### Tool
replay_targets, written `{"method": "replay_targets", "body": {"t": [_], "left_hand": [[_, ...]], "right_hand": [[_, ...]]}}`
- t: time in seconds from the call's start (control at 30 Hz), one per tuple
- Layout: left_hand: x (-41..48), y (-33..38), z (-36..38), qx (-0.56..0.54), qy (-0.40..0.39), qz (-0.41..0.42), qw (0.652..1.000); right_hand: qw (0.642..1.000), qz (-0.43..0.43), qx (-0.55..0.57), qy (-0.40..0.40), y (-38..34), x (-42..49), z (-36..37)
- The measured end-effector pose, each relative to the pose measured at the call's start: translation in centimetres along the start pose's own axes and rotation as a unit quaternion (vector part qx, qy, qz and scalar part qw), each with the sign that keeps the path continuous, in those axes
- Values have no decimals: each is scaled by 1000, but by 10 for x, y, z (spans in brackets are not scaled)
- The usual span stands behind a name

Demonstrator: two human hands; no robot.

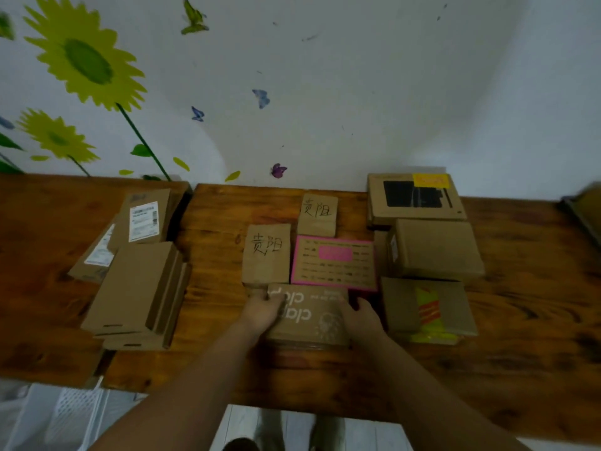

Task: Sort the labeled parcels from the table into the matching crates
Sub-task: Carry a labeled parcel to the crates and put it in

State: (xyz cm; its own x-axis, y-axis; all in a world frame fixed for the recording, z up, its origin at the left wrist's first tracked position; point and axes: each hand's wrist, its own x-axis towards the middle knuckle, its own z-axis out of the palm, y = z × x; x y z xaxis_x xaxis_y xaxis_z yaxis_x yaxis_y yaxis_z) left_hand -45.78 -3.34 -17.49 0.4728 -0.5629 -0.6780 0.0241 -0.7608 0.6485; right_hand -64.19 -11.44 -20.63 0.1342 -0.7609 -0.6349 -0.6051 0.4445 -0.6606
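— On the wooden table (520,320), centre: count?
— Two hand-lettered parcels (266,255), one pink-bordered box (335,263), one "clap" box (309,320). Three boxes (432,249) right; stack (130,288) left.
— Hands?
— Left hand (263,309), right hand (361,315) grip the "clap" box's ends; pink-bordered box crowds its far edge. White crate (74,415) lower left.

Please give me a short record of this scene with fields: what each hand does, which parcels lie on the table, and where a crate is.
surface: wooden table
left hand: holds the far left corner of the clap box
right hand: holds its far right corner
handwritten parcels: two, behind the clap box
pink-edged parcel: right of the nearer handwritten one
left stack: plain cartons, piled
white crate: lower left, below the table edge
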Motion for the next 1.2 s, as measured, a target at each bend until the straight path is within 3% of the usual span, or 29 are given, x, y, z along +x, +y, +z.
{"method": "replay_targets", "body": {"t": [0.5,0.7,0.8,0.9,1.03,1.2], "left_hand": [[22,-27,-10,-82,-67,-18,994],[18,-17,-31,-135,-80,-14,988],[10,-6,-38,-187,-100,15,977],[1,4,-45,-167,-125,57,976],[-16,29,-56,-155,-162,85,971],[-43,59,-68,-160,-151,156,963]], "right_hand": [[992,53,107,29,-11,-27,37],[989,33,79,124,-27,-65,39],[977,14,119,175,-29,-77,36],[963,-17,175,202,-42,-93,32],[958,-61,222,173,-59,-97,13],[955,-119,257,91,-79,-117,-23]]}}
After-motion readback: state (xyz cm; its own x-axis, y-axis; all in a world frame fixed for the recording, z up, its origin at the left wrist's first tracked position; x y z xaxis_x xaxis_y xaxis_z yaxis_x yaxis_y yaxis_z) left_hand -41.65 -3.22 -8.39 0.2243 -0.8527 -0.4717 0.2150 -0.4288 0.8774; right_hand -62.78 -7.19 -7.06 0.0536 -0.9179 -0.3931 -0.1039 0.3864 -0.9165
